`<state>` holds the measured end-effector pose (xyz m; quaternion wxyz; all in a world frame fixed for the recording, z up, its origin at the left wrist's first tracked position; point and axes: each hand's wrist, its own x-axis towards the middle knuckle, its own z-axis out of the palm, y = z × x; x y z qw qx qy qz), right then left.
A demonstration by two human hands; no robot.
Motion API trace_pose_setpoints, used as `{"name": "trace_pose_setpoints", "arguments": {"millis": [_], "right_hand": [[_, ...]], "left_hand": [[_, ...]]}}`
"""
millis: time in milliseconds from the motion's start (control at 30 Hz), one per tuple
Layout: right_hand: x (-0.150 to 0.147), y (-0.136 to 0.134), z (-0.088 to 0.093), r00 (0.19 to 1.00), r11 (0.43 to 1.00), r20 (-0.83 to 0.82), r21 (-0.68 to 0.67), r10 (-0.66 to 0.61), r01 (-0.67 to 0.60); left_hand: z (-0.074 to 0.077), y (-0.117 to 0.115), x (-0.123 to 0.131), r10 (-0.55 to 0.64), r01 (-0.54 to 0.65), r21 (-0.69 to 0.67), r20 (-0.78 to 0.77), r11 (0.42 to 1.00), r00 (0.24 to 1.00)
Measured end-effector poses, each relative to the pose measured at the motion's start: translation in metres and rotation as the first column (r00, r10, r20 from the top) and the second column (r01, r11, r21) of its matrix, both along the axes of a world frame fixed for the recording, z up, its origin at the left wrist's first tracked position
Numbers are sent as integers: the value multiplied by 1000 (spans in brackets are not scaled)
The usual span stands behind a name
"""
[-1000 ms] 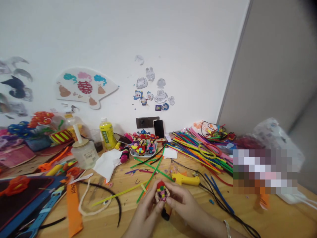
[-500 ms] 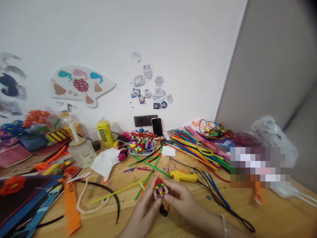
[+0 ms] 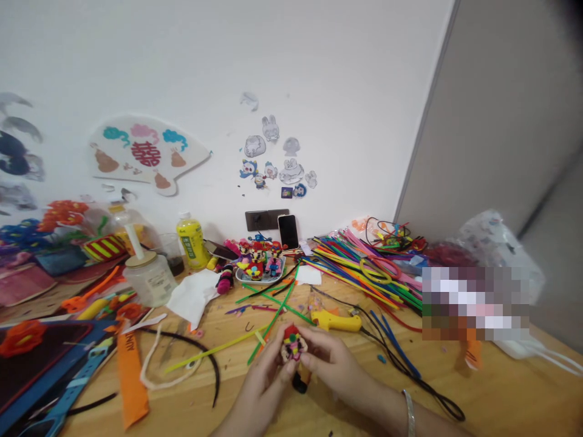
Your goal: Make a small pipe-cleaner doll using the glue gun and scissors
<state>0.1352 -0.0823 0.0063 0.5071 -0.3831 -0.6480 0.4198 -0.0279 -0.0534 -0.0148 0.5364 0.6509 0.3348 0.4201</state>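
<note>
Both hands hold a small pipe-cleaner figure [image 3: 292, 346] with a red top over the wooden table [image 3: 492, 394], low in the middle of the view. My left hand [image 3: 264, 379] pinches it from the left. My right hand [image 3: 332, 361], with a bracelet on the wrist, grips it from the right. A small dark piece [image 3: 299, 383] lies on the table just under the hands. A yellow glue gun [image 3: 336, 321] with a black cord rests just beyond my right hand.
A pile of coloured pipe cleaners [image 3: 364, 267] fills the back right. A tray of finished figures [image 3: 259, 267], a phone [image 3: 288, 231], a yellow bottle [image 3: 191, 241], a plastic jar [image 3: 148, 278], white paper [image 3: 191, 295] and an orange strip [image 3: 130, 379] lie to the left.
The view has shifted slightly, so everything sits a bit lower-left. Both hands keep hold of the figure and have turned it a little.
</note>
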Motion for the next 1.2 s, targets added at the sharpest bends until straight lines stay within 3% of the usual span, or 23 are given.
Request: {"name": "trace_pose_setpoints", "arguments": {"millis": [567,1200], "right_hand": [[-1,0,2,1000,999,5,-32,7,-7],[0,1,-1,1000,1000,-5,-4,2,-2]], "left_hand": [[-10,3,0,16,-16,10,17,1000,1000],[-5,2,0,20,-18,56,-30,998,999]]}}
